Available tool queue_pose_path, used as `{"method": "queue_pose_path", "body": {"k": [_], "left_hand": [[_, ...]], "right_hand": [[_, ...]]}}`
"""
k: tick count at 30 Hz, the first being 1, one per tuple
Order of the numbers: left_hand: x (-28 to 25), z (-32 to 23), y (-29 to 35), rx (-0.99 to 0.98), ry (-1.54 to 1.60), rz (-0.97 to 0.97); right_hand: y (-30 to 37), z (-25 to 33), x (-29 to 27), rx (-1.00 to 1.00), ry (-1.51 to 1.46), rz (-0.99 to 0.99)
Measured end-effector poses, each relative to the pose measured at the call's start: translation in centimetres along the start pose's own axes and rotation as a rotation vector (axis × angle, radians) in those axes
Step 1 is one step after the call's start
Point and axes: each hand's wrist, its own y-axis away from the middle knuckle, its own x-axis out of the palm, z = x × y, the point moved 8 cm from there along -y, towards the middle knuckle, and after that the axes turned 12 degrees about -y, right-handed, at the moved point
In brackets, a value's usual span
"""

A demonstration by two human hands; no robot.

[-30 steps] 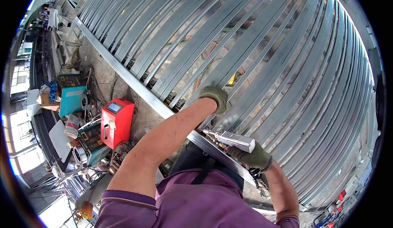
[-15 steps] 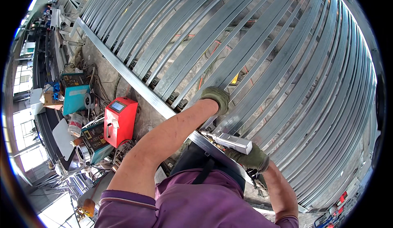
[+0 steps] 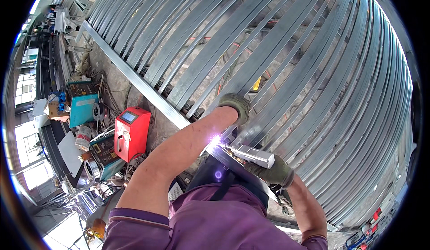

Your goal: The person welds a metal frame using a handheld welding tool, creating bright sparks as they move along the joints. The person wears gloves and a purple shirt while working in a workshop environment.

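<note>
My right hand (image 3: 274, 171), in an olive-green work glove, is closed around a silver box-bodied welding gun (image 3: 254, 155). The gun's nozzle points left at the long metal rail (image 3: 152, 97) in front of my waist. A bright violet-white flash with sparks burns at its tip, where the rail meets the ends of the slats. Farther up, my left hand (image 3: 236, 107), gloved the same way, is wrapped over a steel slat (image 3: 253, 74) close to its near end. Its fingertips are partly hidden. My left forearm passes over the rail beside the flash.
Many parallel galvanized slats and tubes stretch away from the rail, with cables on the concrete floor beneath. To the left stand a red machine with a screen (image 3: 132, 133), a teal welding machine (image 3: 83, 103) and another teal unit (image 3: 109, 156), with hoses and wire spools around them.
A bright welding flash has appeared at the gun's tip. Both hands have stayed almost in place, with the gun shifted very slightly left.
</note>
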Motion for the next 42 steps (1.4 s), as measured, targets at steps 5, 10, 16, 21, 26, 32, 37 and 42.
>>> {"method": "queue_pose_path", "body": {"k": [5, 10, 16, 21, 26, 32, 37, 42], "left_hand": [[-0.1, 0.0, 0.1, 0.0, 0.008, 0.007], [-0.1, -0.1, 0.0, -0.012, 0.01, -0.012], [0.1, 0.0, -0.1, -0.003, 0.009, 0.019], [-0.2, 0.0, 0.1, -0.006, 0.015, 0.021], [-0.2, 0.1, 0.2, -0.02, 0.017, 0.023], [-0.3, 0.1, 0.2, -0.018, 0.013, 0.018], [-0.5, 0.0, 0.4, -0.011, 0.008, 0.018], [-0.4, 0.0, 0.3, -0.007, -0.004, -0.001]], "right_hand": [[0.2, 0.9, 0.4, 0.117, 0.108, 0.018], [0.4, 0.0, -0.2, 0.02, -0.06, -0.049], [0.2, -0.6, -0.8, 0.067, 0.136, -0.07], [-0.1, -3.7, -1.7, 0.079, 0.028, -0.069], [0.4, -0.8, -1.1, 0.056, 0.043, -0.104], [0.6, -0.3, -1.0, 0.004, 0.098, -0.117], [0.5, -0.2, -1.2, -0.046, 0.196, -0.122], [1.1, 1.0, -0.8, 0.001, 0.173, -0.122]]}}
